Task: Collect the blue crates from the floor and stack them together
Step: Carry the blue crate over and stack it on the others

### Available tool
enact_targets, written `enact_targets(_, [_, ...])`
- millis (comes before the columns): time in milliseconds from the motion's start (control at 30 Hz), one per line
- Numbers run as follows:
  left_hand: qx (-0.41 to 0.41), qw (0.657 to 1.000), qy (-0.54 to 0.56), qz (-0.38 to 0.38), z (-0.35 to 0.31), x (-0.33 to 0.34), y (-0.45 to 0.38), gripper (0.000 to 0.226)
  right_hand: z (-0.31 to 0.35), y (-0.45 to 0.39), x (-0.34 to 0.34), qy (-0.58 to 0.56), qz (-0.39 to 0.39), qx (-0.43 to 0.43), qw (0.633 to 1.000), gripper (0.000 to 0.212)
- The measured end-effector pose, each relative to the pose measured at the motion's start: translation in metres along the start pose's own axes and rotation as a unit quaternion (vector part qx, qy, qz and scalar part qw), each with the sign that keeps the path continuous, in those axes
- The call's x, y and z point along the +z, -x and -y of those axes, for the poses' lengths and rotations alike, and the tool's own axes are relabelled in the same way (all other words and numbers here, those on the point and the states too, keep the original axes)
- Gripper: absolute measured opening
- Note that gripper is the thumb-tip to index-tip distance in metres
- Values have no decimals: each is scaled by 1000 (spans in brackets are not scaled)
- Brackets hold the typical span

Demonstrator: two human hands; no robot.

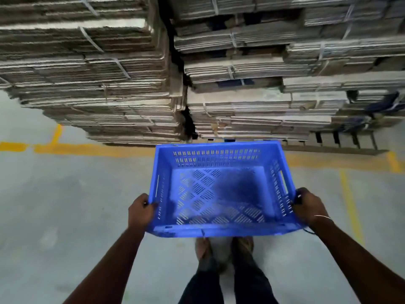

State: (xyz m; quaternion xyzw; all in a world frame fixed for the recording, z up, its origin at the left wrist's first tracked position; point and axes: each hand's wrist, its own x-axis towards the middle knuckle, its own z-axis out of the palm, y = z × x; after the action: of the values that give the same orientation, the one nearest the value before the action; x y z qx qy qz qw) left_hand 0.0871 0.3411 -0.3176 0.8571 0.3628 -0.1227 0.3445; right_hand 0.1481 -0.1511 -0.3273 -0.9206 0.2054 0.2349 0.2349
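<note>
An empty blue crate point(221, 191) with slotted walls and a perforated floor hangs level in front of me, above my feet. My left hand point(141, 210) grips its left rim near the front corner, fingers curled over the edge. On the opposite side, my right hand point(309, 205) grips the right rim just below the handle slot. No other blue crate is in view.
Tall stacks of strapped flat cardboard point(241, 84) stand directly ahead, the right ones on a wooden pallet point(337, 143). Yellow lines point(92, 149) mark the grey concrete floor in front of them and at the right. My feet point(225, 249) are below the crate.
</note>
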Motion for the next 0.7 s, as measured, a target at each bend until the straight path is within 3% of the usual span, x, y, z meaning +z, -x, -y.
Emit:
enact_targets(200, [-45, 977, -148, 147, 19, 78, -59, 11, -47, -35, 57, 3, -14, 57, 998, 21])
enact_targets(300, [-31, 959, -221, 176, 32, 115, -68, 17, -70, -53, 86, 13, -49, 60, 997, 17])
enact_targets(433, [5, 961, -242, 136, 48, 152, -81, 22, -91, -77, 121, 25, -71, 57, 996, 16])
enact_targets(700, [-54, 987, -129, 78, 31, 199, -135, 16, -84, -150, 148, -22, -55, 50, 997, 24])
